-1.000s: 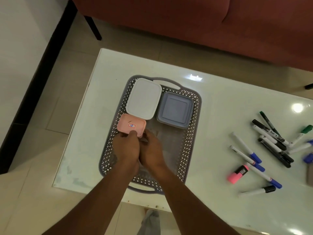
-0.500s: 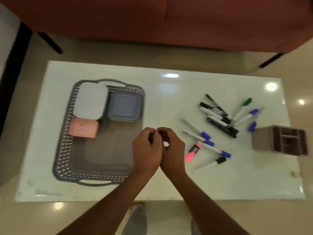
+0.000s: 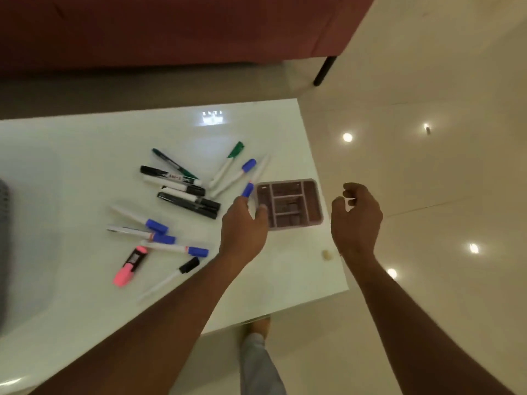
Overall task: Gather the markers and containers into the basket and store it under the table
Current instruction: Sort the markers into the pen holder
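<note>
**Empty hands flanking the divided container**

A red sofa (image 3: 171,29) is standing behind the white glossy table (image 3: 85,155), which is filling most of the head view. At the far left edge, only a sliver of the grey basket (image 3: 2,223) is showing, well apart from everything else on the table.

The left hand (image 3: 243,226) and the right hand (image 3: 356,218) are hovering apart, fingers loosely curled and holding nothing. The compartmented container (image 3: 289,203) is sitting between them near the table's right edge. The left hand is overlapping its left rim, though contact cannot be told; the right hand is hanging clear of it, out past the table edge.

The markers are lying loose left of the container. Black ones (image 3: 188,195) are bunching together, and a green-capped one (image 3: 226,165) is lying behind them. Blue-capped ones (image 3: 159,238) are lying nearer the person, beside a pink highlighter (image 3: 129,265) and a black-capped marker (image 3: 171,277). One blue cap (image 3: 247,190) is showing just beside the container's left rim.

A small cream lump (image 3: 327,254) is sitting near the table's right edge.
</note>
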The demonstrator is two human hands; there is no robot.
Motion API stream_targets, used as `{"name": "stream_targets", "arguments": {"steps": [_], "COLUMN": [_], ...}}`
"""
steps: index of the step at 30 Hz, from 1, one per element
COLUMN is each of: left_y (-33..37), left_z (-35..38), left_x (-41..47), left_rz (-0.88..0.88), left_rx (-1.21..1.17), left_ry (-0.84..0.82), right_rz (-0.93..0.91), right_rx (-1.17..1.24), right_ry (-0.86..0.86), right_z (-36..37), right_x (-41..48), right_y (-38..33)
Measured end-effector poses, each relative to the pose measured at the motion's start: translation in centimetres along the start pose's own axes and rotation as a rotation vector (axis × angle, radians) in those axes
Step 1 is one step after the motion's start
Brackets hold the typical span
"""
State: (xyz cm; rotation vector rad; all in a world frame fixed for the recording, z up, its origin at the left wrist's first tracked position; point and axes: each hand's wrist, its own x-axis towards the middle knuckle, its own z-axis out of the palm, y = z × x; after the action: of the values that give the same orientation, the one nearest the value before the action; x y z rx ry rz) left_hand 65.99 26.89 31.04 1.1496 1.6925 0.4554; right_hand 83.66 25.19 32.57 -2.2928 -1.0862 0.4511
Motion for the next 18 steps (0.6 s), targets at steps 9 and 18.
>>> {"name": "stream_targets", "arguments": {"steps": [9,18], "left_y": [-0.3,-3.2], "left_z": [1.7,0.2], "left_x": [0.7,-0.4], "left_rz": [-0.07,-0.061], "left_rx": [0.168,0.15], "left_ry": [0.066,0.029], "right_rz": [0.001,0.027], "right_rx": [-0.029,-0.035], "right_ry": [-0.551,-0.615], "right_z": [2.3,3.5], "right_x": [1.1,-0.1], "right_y": [2.6,3.1]}}
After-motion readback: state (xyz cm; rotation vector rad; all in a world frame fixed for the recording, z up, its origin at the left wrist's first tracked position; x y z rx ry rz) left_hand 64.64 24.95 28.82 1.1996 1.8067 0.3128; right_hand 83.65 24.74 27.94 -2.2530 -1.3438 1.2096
